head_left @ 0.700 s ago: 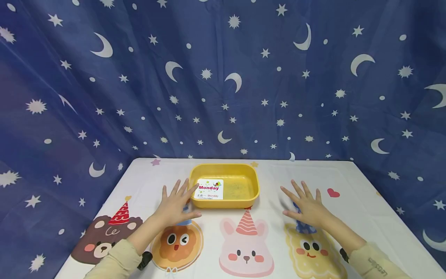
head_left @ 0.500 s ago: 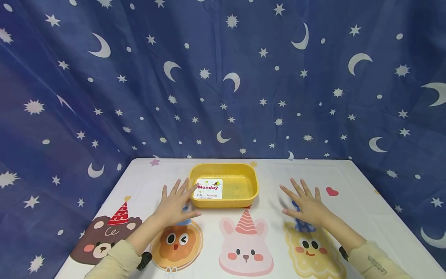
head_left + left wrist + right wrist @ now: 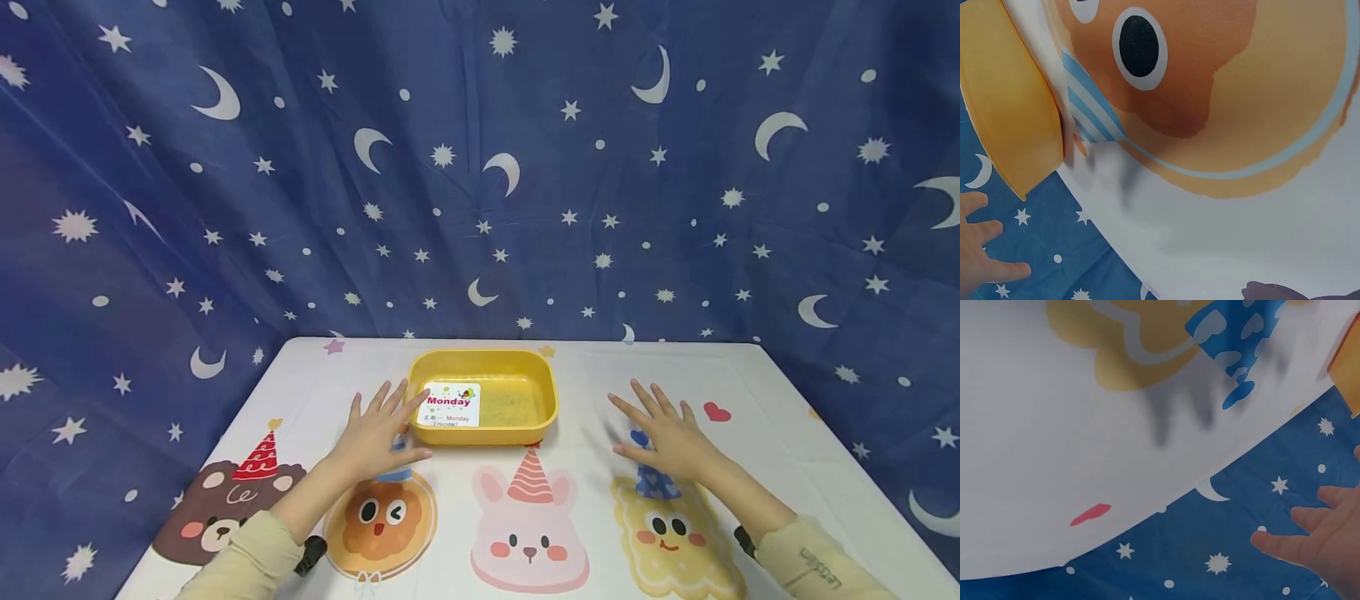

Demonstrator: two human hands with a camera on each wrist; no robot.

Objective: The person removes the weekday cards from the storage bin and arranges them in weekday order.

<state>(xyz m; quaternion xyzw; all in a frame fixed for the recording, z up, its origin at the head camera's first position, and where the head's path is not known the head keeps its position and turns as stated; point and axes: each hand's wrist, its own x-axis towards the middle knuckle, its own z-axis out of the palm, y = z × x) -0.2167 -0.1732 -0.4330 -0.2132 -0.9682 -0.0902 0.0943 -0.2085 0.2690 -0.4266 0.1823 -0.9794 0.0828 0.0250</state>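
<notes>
A yellow rectangular plastic tray [image 3: 521, 436] stands near the far edge of the table. Inside it, on the left, lies a white card [image 3: 450, 412] printed "Monday" with a small picture in its corner. My left hand [image 3: 372, 437], fingers spread, is beside the tray's left end, and its forefinger overlaps the rim in the head view. To the right of the tray, some way off, my right hand [image 3: 667, 437] is held with spread fingers and nothing in it. Both wrist views show straight, spread fingers and finger shadows on the cloth.
A white tablecloth [image 3: 585, 400] printed with cartoon figures covers the table: a bear, a pancake face, a rabbit and a biscuit face. Behind the table and along its left side hangs a dark blue curtain [image 3: 480, 200] with moons and stars. Black bands show at both wrists.
My right hand has shifted very slightly to the right and away from me. The left hand, the tray and the card stay in place; the head view sways a little.
</notes>
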